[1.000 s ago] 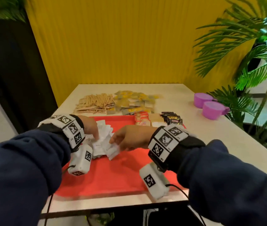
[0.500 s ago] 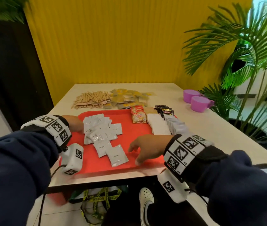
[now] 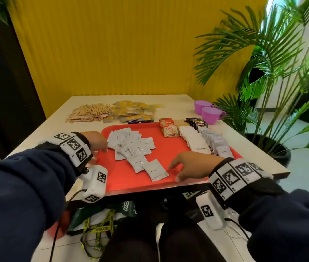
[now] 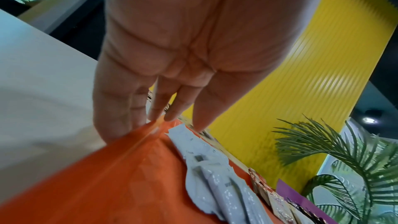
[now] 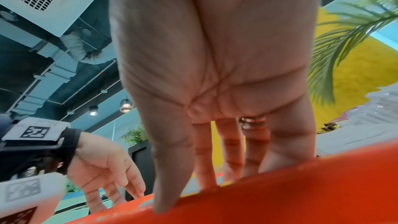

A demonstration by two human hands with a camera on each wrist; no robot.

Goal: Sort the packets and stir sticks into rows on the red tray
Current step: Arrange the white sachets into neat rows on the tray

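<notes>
The red tray [image 3: 168, 148] lies at the table's near edge. Loose white creamer packets [image 3: 133, 148] sprawl over its left half. On the right side run a row of white sugar packets [image 3: 193, 138] and a row of coffee packets [image 3: 216, 142], with orange coffee-mix packets [image 3: 170, 130] and black packets [image 3: 197, 122] at the back. Wooden stir sticks [image 3: 91, 112] and yellow packets [image 3: 133, 112] are heaped on the table behind. My left hand [image 3: 100, 146] touches the tray's left rim [image 4: 133, 142] with straight fingers. My right hand [image 3: 176, 171] rests open on the front edge [image 5: 280, 193], holding nothing.
Two purple cups [image 3: 212, 115] stand at the table's right side, next to a potted palm [image 3: 263, 72]. A yellow wall closes off the back. A bag with yellow lanyards [image 3: 100, 224] lies on the floor under the table [image 3: 55, 129].
A second ago both hands held the white packets together at the tray's left. They let go; the packets now lie spread, the left hand is at the left rim and the right at the front edge.
</notes>
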